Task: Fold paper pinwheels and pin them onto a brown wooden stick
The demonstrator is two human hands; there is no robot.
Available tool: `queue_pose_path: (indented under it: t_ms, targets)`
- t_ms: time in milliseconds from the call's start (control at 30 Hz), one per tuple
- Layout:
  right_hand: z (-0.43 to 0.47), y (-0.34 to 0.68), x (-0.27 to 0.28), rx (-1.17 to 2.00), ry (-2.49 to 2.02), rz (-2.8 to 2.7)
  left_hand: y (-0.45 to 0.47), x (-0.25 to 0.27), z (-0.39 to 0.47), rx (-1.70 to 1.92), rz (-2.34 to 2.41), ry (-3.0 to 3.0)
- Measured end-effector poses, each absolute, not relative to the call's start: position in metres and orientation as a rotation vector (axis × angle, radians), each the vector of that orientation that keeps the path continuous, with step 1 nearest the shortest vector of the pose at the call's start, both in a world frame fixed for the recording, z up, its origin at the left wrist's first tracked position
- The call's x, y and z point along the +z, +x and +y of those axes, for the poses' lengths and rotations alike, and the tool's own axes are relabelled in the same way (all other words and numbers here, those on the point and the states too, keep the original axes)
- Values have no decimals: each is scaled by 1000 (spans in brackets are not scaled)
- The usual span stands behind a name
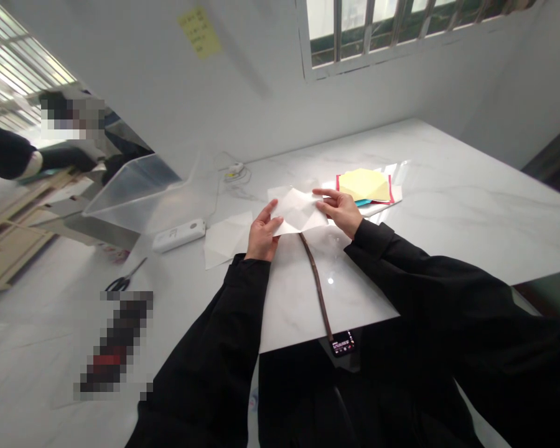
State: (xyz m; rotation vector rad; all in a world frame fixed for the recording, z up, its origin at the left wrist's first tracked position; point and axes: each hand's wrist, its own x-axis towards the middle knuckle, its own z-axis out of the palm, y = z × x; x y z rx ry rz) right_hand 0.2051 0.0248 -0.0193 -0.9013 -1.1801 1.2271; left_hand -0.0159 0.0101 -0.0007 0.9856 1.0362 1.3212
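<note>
A white sheet of paper (298, 208) with crease lines is held up just above the table between my two hands. My left hand (262, 233) grips its left edge, thumb on top and fingers behind. At the right edge, my right hand (340, 211) pinches the paper, with its index finger stretched across the upper corner. Below the sheet, a thin brown stick-like strip (316, 274) runs toward the table's front edge. It ends beside a small lit screen (343, 342). More creased white paper (228, 238) lies left of my left hand.
Right of my hands is a stack of coloured paper (364, 185), yellow on top. To the left are a white oblong device (180, 235), scissors (127, 279) and a clear plastic bin (137, 193). A cable (236, 174) lies near the wall. A dark-sleeved person (9, 149) works far left.
</note>
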Motion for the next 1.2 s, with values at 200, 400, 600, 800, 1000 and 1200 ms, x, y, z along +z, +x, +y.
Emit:
queue_pose_path:
  t_ms: [200, 400, 600, 800, 1000, 1200]
  targets:
    - [20, 203, -15, 1263, -901, -1211, -19, 0, 12, 1325, 1061, 1030]
    - [14, 201, -10, 1386, -887, -1217, -20, 11, 10, 1364, 1005, 857]
    - [12, 200, -9, 1410, -928, -1177, -13, 19, 6, 1126, 940, 704]
    - [19, 204, -9, 1318, -988, -1160, -75, 64, 11, 1925, 1363, 1219]
    - [24, 205, -15, 1172, -989, -1292, -143, 83, -20, 1419, 1756, 2649]
    - [24, 213, -13, 759, -1066, -1566, -158, 5, -24, 41, 2064, 2316]
